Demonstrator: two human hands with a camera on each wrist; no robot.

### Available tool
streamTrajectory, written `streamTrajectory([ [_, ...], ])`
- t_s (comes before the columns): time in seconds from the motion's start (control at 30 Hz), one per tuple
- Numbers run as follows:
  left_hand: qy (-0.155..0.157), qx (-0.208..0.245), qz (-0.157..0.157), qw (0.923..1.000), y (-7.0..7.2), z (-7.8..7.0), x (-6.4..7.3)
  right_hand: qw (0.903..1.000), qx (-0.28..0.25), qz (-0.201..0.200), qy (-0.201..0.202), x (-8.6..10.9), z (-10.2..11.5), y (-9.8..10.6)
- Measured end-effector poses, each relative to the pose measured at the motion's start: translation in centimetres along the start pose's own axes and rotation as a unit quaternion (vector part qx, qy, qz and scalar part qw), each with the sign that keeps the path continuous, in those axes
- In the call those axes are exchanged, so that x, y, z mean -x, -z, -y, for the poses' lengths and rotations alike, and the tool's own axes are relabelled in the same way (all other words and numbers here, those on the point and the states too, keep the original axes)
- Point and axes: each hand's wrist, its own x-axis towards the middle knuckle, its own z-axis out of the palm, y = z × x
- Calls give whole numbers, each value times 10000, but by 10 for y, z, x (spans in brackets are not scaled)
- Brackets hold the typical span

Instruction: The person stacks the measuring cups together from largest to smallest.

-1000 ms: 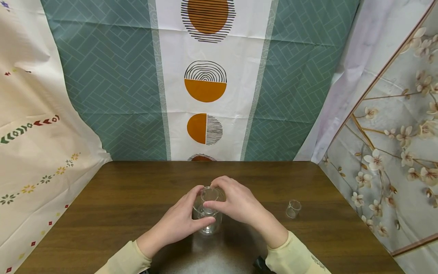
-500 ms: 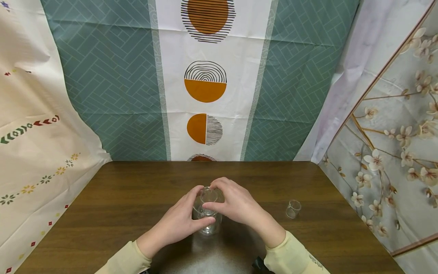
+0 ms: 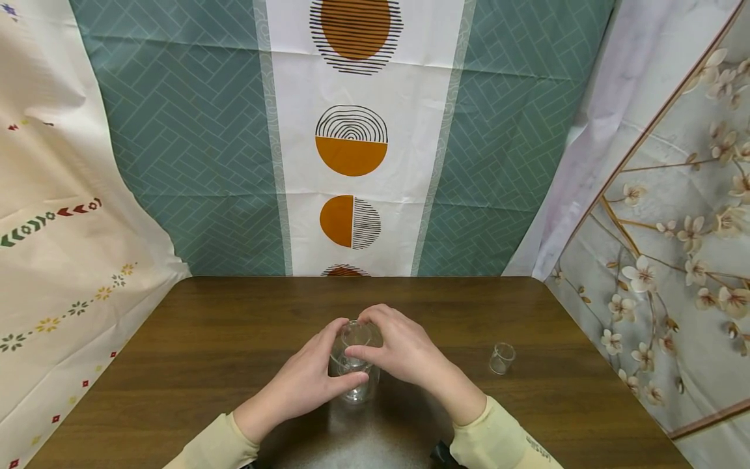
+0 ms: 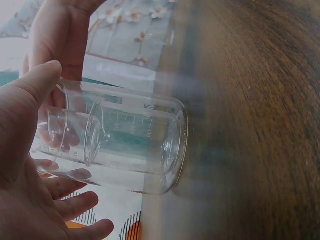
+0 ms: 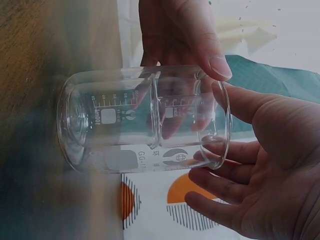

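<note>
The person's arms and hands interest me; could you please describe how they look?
The left hand and right hand are bare. The left sleeve and right sleeve are pale yellow and reach the wrists; small dark lettering marks the right one, and a black object shows beside it.

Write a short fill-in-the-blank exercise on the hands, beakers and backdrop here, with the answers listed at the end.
1. While the left hand grips the large beaker, the right hand pinches a smaller beaker that sits partly ____ it.
2. The lone small beaker rests on the person's ____ side of the table.
3. On the hanging cloth, orange shapes decorate a strip coloured ____.

Missing words: inside; right; white.
</note>
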Motion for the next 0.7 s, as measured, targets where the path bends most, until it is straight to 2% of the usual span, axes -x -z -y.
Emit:
streamTrajectory([
  [0.43,-4,15,26,10000,0,0,-1,10000,33,-44,54,0,-1,-1],
  [0.7,8,-22,8,10000,-1,0,0,9998,-32,177,16,1,0,2],
])
